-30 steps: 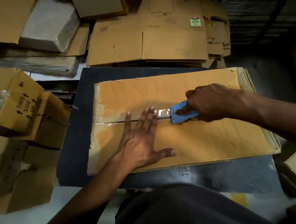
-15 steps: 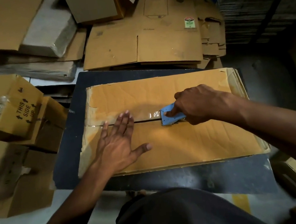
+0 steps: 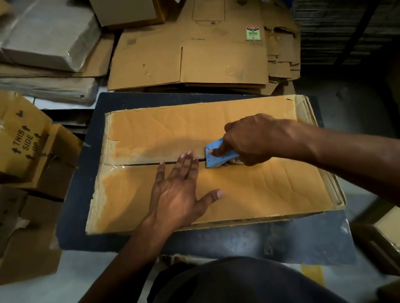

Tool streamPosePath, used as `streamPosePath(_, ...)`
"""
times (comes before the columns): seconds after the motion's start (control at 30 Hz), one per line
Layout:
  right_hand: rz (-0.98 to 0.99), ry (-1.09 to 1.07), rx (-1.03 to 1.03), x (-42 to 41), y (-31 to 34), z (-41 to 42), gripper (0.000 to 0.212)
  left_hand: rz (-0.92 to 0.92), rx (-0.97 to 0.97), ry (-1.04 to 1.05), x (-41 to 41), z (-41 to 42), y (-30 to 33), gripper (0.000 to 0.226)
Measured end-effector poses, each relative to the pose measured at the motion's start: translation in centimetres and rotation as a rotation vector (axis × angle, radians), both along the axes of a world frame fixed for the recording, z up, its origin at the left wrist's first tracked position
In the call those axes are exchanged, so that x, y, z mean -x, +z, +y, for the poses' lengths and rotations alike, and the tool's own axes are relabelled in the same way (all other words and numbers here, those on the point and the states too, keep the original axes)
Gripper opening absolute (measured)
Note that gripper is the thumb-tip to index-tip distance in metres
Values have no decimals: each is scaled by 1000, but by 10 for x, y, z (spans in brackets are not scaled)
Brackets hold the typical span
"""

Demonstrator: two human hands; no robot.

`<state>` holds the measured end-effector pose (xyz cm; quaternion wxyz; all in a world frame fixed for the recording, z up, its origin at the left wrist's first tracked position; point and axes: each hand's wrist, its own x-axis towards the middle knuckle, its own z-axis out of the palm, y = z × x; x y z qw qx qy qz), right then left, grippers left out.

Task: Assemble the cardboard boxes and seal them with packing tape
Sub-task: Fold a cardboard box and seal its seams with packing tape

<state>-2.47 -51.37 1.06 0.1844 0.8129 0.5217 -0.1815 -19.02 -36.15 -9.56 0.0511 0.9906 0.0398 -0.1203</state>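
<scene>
A cardboard box (image 3: 226, 194) lies on a dark board (image 3: 233, 245), its two top flaps meeting at a seam in the middle. The left hand (image 3: 176, 193) lies flat on the near flap, with straight fingers reaching to the seam. The right hand (image 3: 252, 141) grips a blue tape dispenser (image 3: 213, 153) that sits on the seam, just beside the left fingertips. Shiny tape (image 3: 143, 159) covers the left part of the seam. Flattened cartons (image 3: 192, 56) are stacked behind the board, and a box printed "THIS SIDE UP" (image 3: 10, 138) stands at the left.
</scene>
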Motion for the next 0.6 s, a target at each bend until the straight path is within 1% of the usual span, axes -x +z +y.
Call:
streamPosePath(0.1,39,-37,20,-4,2,-12,64,-6,-4,6,-1,0,-1,108)
streamPosePath(0.3,-19,-49,153,-29,10,-67,68,-32,11,-3,-1,3,-2,110)
streamPosePath(0.37,-56,-58,144,-27,7,-76,71,-45,-4,4,-2,0,3,112)
streamPosePath(0.47,-87,-26,125,-22,0,-73,67,-42,-49,2,-6,-15,15,115)
streamPosePath(0.53,-71,-23,102,-26,0,-72,64,-38,-54,-45,-13,-34,21,115)
streamPosePath(0.6,-70,-22,86,-27,2,-74,63,5,-20,-117,-28,-59,20,116)
